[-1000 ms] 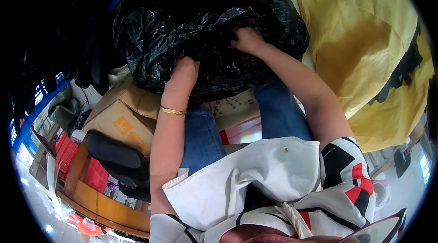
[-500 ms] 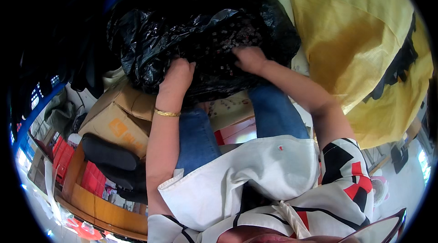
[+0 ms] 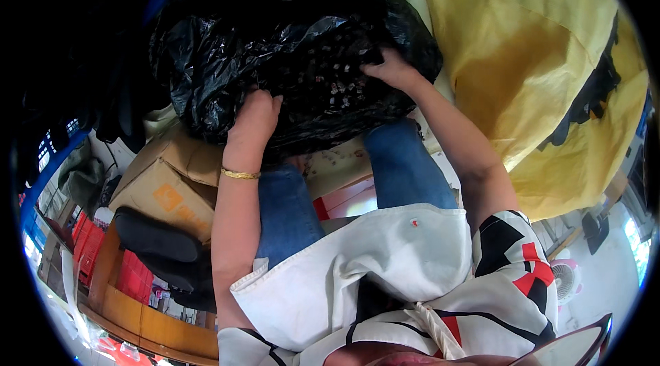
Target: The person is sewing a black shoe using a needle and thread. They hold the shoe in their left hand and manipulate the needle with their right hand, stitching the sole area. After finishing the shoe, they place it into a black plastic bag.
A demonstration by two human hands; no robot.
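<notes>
A big black plastic bag (image 3: 206, 91) lies spread in front of me over my knees, its middle sunk like a bowl. Many small, light, shiny pieces (image 3: 340, 91) are scattered in the hollow. My left hand (image 3: 256, 118) is closed at the hollow's left side, against the plastic. A thin pale line stands up by its fingertips, too fine to name, and what the fingers hold is hidden. On the right side of the hollow, my right hand (image 3: 395, 70) reaches in beside the pieces with its thumb stretched out. Its other fingers are partly lost in the dark.
Large yellow cloth sacks (image 3: 515, 43) stand close on the right, one with dark stuff showing. At left are a cardboard box (image 3: 161, 184), a black padded seat (image 3: 158, 235) and a wooden frame (image 3: 161, 325). A white and pink fan (image 3: 565, 280) stands far right.
My right hand has moved up and away from my body along the hollow's right side. The small pieces lie differently, more spread out. My left hand keeps its place on the bag.
</notes>
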